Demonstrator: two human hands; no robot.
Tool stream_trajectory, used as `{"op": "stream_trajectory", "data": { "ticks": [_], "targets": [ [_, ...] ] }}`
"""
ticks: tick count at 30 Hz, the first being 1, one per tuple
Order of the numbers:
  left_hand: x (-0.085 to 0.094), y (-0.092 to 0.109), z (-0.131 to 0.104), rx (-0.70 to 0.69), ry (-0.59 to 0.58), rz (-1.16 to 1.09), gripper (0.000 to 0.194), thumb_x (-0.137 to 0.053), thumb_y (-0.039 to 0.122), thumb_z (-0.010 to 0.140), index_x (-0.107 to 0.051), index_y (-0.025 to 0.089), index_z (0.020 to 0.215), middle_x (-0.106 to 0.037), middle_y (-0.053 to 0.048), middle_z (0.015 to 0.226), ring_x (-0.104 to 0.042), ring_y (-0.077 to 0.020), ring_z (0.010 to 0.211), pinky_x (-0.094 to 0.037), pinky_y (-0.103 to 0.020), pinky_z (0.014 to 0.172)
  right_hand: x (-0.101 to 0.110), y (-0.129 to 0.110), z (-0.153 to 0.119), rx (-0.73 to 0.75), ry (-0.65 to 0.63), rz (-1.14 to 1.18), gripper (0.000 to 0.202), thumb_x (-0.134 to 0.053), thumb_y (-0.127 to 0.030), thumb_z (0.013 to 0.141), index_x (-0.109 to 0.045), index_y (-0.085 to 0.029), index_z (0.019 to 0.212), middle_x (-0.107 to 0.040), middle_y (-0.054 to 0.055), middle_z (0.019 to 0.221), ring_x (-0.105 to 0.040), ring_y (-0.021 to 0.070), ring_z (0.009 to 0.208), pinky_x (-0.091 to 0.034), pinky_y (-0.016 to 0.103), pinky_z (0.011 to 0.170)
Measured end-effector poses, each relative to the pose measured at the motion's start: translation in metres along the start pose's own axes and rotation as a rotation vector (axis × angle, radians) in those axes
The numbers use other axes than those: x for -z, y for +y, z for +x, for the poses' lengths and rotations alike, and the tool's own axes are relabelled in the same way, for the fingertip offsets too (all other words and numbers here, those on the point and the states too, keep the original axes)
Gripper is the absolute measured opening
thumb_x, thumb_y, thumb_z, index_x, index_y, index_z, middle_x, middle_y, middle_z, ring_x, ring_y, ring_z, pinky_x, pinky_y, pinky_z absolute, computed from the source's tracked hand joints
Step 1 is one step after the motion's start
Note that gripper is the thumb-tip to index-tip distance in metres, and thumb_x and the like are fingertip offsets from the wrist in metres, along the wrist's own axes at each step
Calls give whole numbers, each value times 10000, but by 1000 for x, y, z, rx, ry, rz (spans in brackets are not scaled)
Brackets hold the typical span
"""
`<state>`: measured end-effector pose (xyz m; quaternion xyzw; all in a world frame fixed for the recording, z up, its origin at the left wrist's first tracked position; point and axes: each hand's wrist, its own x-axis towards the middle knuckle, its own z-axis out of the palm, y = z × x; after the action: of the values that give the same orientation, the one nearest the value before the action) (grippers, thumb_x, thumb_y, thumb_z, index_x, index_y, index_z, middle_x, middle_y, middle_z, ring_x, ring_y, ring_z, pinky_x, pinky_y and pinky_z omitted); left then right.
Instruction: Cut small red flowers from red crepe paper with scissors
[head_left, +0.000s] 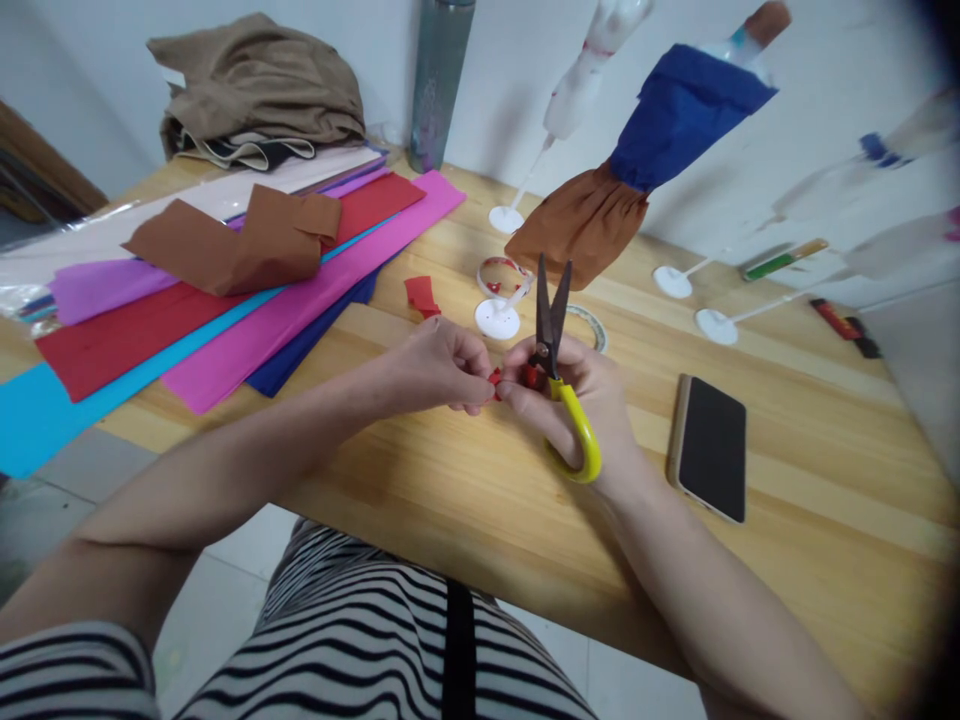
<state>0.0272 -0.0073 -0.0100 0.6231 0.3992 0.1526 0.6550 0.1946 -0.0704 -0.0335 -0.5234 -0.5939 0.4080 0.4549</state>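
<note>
Both hands meet over the front of the wooden table, pinching a small piece of red crepe paper (496, 378) between their fingertips. My left hand (442, 368) is closed on its left side. My right hand (570, 400) pinches the other side and also carries scissors (577, 435) with yellow handles, looped around the thumb. Their dark blades point up and stand slightly apart. Another red paper scrap (422, 296) lies just behind my left hand. Beyond the hands, a doll form on a white stand (497, 320) wears a blue paper top (682, 115) and a brown paper skirt (581, 225).
Coloured crepe paper strips (247, 345) and a folded brown piece (255, 245) cover the left side. Tape rolls (592, 325) lie behind my right hand. A phone (711, 447) rests at right. A tall bottle (441, 85), brown cloth (259, 80) and more doll stands (716, 326) line the back.
</note>
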Motion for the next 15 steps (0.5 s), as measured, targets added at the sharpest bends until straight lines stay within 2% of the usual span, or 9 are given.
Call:
{"op": "stream_trajectory", "data": {
  "ticks": [3, 5, 9, 12, 15],
  "targets": [
    [3, -2, 3, -19, -33, -61, 101, -713, 76, 649, -657, 117, 575, -651, 0, 529, -593, -81, 529, -458, -168, 531, 0, -2, 1, -8, 81, 37, 196, -755, -184, 687, -597, -273, 762, -582, -14, 656, -497, 154, 559, -428, 312, 519],
    [7, -3, 4, 2, -30, -111, 24, -717, 110, 668, -696, 122, 673, -681, -5, 567, -646, -103, 567, -495, -178, 556, 2, -4, 2, -18, 111, 44, 198, -761, -179, 686, -603, -273, 759, -585, -17, 664, -494, 151, 556, -436, 317, 525],
    [11, -3, 4, 38, 33, -236, 120, -687, 182, 729, -717, 133, 835, -723, -9, 645, -713, -142, 636, -546, -215, 602, 4, -3, 2, -41, 153, 98, 214, -783, -192, 706, -604, -272, 790, -583, -35, 650, -496, 145, 536, -445, 329, 531],
    [7, -6, 4, 35, -17, -317, 133, -745, 195, 684, -705, 141, 799, -724, -8, 675, -709, -146, 664, -559, -229, 613, 3, -2, 1, -56, 198, 164, 219, -787, -198, 696, -616, -269, 813, -594, -46, 638, -507, 137, 528, -447, 323, 532],
    [-2, -12, 5, 6, -16, -353, 135, -780, 197, 662, -686, 140, 741, -713, -18, 653, -665, -115, 642, -536, -206, 607, 2, -1, 1, -88, 226, 200, 253, -829, -248, 680, -615, -272, 812, -593, -52, 632, -512, 131, 519, -460, 320, 529]
  ]
}}
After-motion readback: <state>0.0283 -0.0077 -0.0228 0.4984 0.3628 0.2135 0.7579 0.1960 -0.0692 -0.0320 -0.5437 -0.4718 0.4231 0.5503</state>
